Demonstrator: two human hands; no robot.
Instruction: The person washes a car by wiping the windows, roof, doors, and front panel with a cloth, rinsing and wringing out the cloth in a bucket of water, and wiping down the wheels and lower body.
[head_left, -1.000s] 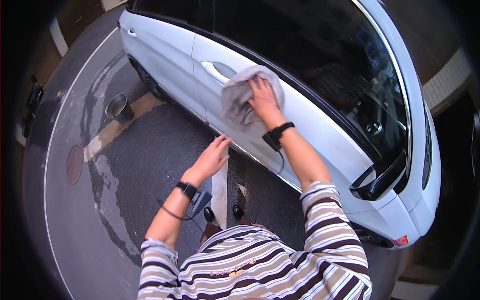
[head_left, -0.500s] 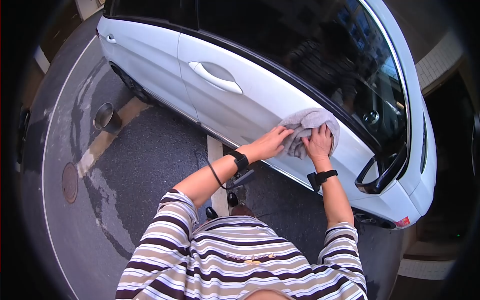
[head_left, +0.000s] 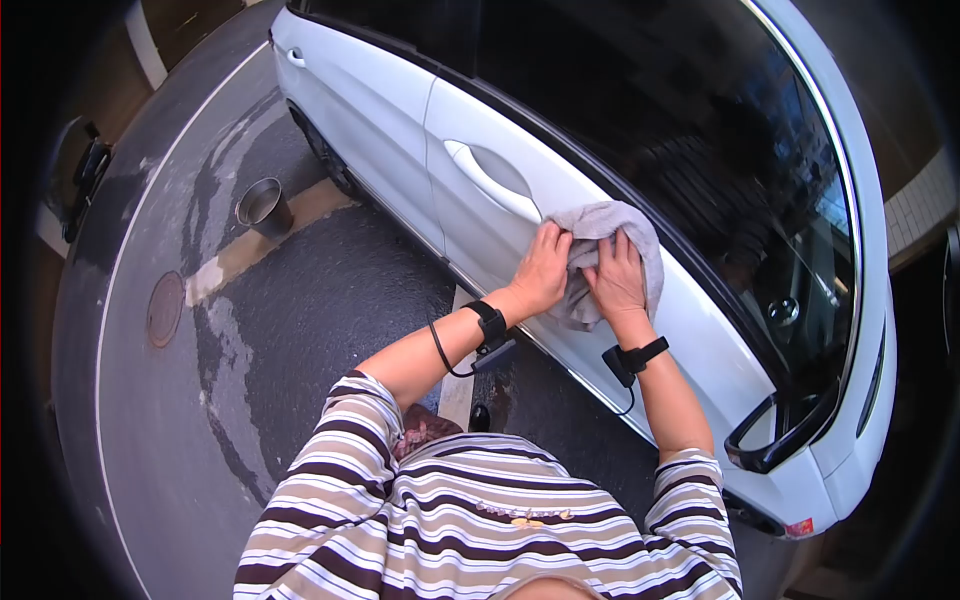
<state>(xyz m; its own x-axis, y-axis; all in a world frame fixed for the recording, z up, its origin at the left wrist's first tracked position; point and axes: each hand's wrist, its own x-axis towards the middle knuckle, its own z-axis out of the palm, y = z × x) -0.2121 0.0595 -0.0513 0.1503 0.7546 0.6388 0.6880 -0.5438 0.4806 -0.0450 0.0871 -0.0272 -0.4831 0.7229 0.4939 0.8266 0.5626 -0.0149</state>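
Note:
A crumpled grey cloth (head_left: 640, 235) lies against the white car's front door (head_left: 500, 130), just right of and below the door handle (head_left: 490, 185). My right hand (head_left: 616, 275) presses on the cloth, its fingers spread over it. At the cloth's left edge, my left hand (head_left: 543, 268) has its fingers closed on the fabric. Both wrists wear black straps with small devices and cables. The dark side window (head_left: 620, 90) is above the cloth.
A metal bucket (head_left: 265, 207) stands on the wet pavement at the left, near the rear wheel (head_left: 325, 150). A round manhole cover (head_left: 166, 309) is further left. The wing mirror (head_left: 775, 430) sticks out at the lower right. A dark shoe (head_left: 481, 417) shows below.
Compared with one second ago, my left hand has risen from beside the car to the cloth. The cloth and my right hand have shifted right and down along the door, and the view has moved.

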